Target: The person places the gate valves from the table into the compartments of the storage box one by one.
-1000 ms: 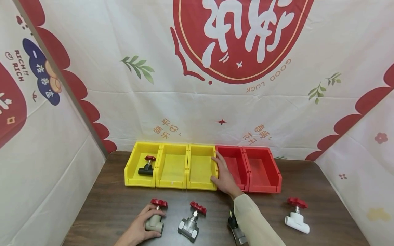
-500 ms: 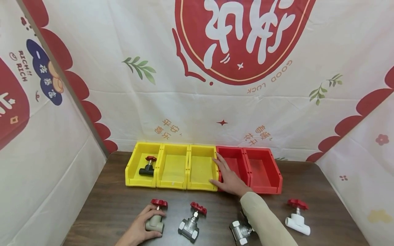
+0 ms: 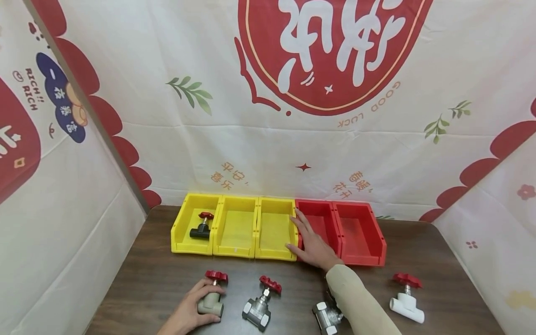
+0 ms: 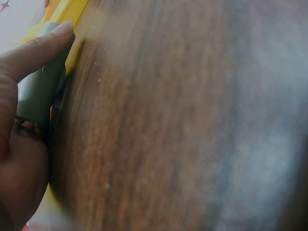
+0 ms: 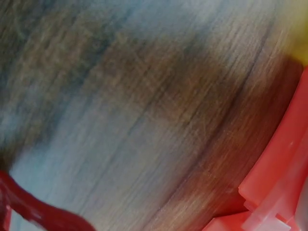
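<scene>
In the head view my left hand (image 3: pixel 191 307) holds a grey-green tee-shaped valve (image 3: pixel 211 303) with a red handwheel. The left wrist view shows the thumb across the grey-green valve body (image 4: pixel 36 94). My right hand (image 3: pixel 315 244) rests over the shared wall of the third yellow bin (image 3: pixel 274 255) and the nearer red bin (image 3: pixel 320 209). Its fingers lie fairly straight, the thumb spread apart near the yellow bin's front. The right wrist view shows no fingers, only a red bin wall (image 5: pixel 276 149) and part of a red handwheel (image 5: pixel 43 209).
A black valve (image 3: pixel 201 230) lies in the leftmost yellow bin (image 3: pixel 190 249). On the table stand a metal valve (image 3: pixel 257 311), another metal valve (image 3: pixel 326 317) partly behind the right sleeve, and a white valve (image 3: pixel 406 304). A second red bin (image 3: pixel 362 259) ends the row; printed cloth hangs behind.
The right forearm has swung rightward, uncovering more of the metal valve beneath it, while the fingers stay at the bin wall. The left hand keeps its hold in place. The head view shifts slightly.
</scene>
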The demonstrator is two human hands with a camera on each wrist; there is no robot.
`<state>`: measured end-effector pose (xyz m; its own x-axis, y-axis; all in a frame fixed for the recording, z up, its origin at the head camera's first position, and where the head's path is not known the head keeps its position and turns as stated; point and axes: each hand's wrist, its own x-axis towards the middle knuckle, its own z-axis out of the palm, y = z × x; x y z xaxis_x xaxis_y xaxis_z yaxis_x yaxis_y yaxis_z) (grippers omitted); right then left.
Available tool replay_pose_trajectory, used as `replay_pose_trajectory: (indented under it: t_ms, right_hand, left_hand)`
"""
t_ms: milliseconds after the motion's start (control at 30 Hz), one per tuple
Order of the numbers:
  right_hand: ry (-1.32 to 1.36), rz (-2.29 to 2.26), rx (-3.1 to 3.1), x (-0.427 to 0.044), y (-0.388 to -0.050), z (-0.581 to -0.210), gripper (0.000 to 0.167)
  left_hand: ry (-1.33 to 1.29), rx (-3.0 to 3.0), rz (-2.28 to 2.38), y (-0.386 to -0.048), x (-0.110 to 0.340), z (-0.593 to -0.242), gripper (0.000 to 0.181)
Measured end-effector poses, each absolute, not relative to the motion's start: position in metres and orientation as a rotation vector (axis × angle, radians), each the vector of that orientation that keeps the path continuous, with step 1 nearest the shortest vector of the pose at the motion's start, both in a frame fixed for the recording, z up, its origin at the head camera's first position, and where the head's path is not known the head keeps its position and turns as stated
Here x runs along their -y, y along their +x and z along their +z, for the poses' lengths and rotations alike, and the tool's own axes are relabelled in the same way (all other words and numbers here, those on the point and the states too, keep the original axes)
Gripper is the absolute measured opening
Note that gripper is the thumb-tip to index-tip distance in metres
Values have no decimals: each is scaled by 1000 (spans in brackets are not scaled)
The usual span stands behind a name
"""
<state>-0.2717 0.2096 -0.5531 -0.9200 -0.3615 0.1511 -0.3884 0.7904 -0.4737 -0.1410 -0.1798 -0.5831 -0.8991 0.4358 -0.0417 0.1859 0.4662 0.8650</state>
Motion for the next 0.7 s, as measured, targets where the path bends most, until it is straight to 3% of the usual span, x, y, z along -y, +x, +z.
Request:
replay_pose_trajectory:
  t_ms: [700]
  right_hand:
    - [558, 911, 2934, -211, -276, -548, 97]
  left_hand:
    - [559, -2490, 1391, -140, 178, -582, 52]
